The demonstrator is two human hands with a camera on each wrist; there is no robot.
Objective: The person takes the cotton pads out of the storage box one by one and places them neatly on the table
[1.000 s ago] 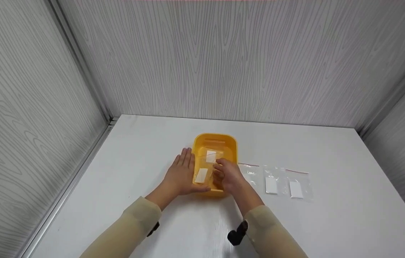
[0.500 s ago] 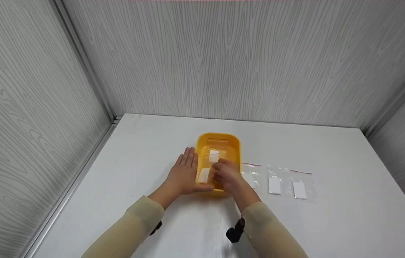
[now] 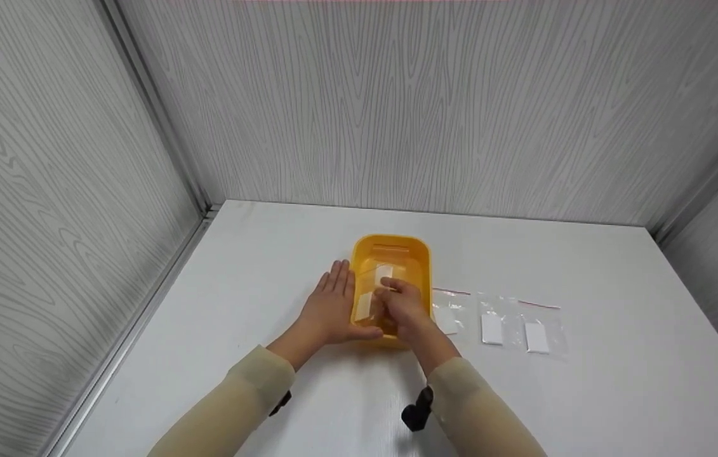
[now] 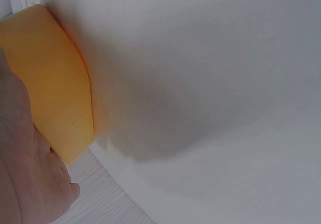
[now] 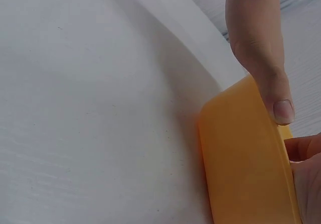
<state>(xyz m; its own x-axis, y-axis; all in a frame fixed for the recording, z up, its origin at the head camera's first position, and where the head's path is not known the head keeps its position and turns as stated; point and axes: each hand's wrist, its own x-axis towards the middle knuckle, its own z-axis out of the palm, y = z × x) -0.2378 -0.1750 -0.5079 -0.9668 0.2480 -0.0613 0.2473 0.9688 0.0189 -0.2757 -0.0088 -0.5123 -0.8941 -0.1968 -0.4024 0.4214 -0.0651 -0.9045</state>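
Note:
A yellow plastic box (image 3: 423, 260) stands on the white table, with clear zip bags in it, each holding a white card. One white card (image 3: 365, 306) lies by the box's left wall, another (image 3: 384, 273) farther back. My left hand (image 3: 328, 311) rests flat along the outside of the left wall, fingers straight, thumb over the near rim; the left wrist view shows it against the wall. Inside the box is my right hand (image 3: 404, 306), reaching over the near wall's right corner. Its forefinger and thumb stand apart over the bags; the other fingers are mostly hidden.
Three clear zip bags with white cards lie in a row right of the box: a near bag (image 3: 451, 314), a middle one (image 3: 492, 329) and a far right one (image 3: 538, 336). Grey wood-grain panels (image 3: 422, 114) rise behind the table and at both sides.
The right hand's curled fingers have loosened, with the forefinger lifting forward from the thumb. The left hand stays at the box wall. The whole view has shifted slightly.

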